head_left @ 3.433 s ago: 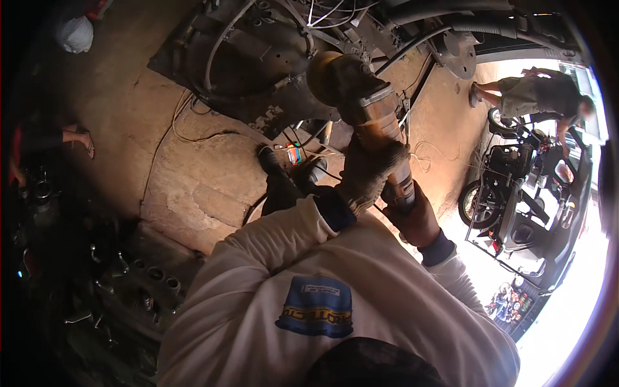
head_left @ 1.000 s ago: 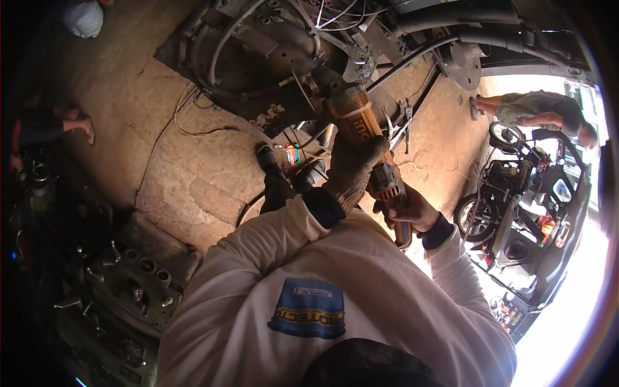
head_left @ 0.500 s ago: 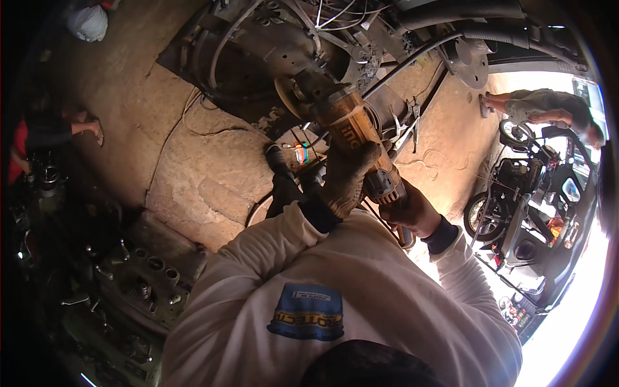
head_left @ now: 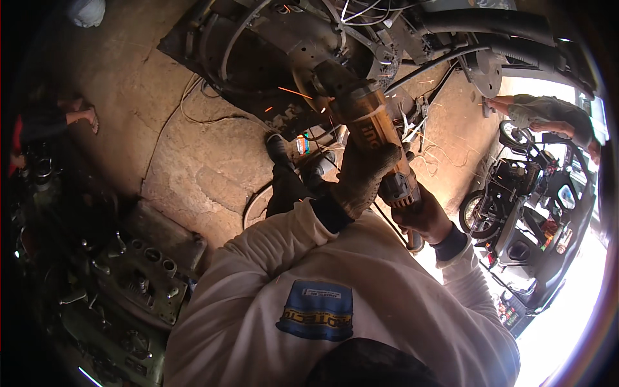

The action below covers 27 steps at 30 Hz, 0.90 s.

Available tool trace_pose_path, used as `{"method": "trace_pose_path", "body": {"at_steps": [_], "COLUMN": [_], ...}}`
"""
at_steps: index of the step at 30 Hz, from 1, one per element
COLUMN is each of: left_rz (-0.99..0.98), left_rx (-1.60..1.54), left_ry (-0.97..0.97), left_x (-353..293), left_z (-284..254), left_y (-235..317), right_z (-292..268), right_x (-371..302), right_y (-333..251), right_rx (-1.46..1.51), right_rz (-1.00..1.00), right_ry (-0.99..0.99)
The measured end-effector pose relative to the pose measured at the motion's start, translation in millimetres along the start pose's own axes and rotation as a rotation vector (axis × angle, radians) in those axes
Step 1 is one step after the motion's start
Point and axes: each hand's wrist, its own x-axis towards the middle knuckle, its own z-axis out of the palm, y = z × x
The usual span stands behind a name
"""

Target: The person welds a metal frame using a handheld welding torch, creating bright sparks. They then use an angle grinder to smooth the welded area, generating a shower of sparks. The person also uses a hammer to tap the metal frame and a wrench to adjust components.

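My two hands hold an orange angle grinder [head_left: 376, 126] in front of my body. My left hand [head_left: 366, 175], in a dark knit glove, is closed around its middle. Farther back, my right hand [head_left: 427, 218] is wrapped round the rear handle end. The grinder's head and guard reach over a dark metal workpiece [head_left: 274, 39] with holes and curved bars. Orange sparks fly on both sides of the head. Where the disc meets the metal is hidden by the head.
A machine with levers [head_left: 138, 277] stands at the left. A cable [head_left: 169, 119] lies on the floor. Beyond the grinder's right side are clamp-like tools [head_left: 412, 122]. A motorcycle [head_left: 503, 180] and another person [head_left: 548, 119] are at the right; a second person's foot [head_left: 84, 119] shows at left.
Sparks have appeared around the grinder head. The grinder and both my hands sit slightly farther right in the picture, and my head view has shifted a little.
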Motion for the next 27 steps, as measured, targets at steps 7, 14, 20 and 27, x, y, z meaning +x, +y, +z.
{"method": "trace_pose_path", "body": {"at_steps": [7,14,20,27], "left_rz": [0.027,-0.009,0.025,-0.04], "left_rx": [-0.012,0.053,0.053,0.045], "left_ry": [-0.008,-0.008,-0.078,-0.09], "left_x": [1.2,-0.5,9.9,6.2], "left_z": [0.7,-3.2,-18.7,-17.0], "left_y": [-1.6,-2.9,-16.5,-12.8], "right_z": [0.8,1.4,-2.6,-0.1], "right_x": [0.4,1.8,4.4,1.5], "right_y": [0.4,0.8,2.4,-1.0], "right_rx": [0.021,0.028,0.002,0.001], "right_rz": [0.036,0.023,-0.013,0.016], "right_ry": [0.021,0.015,-0.052,-0.036]}}
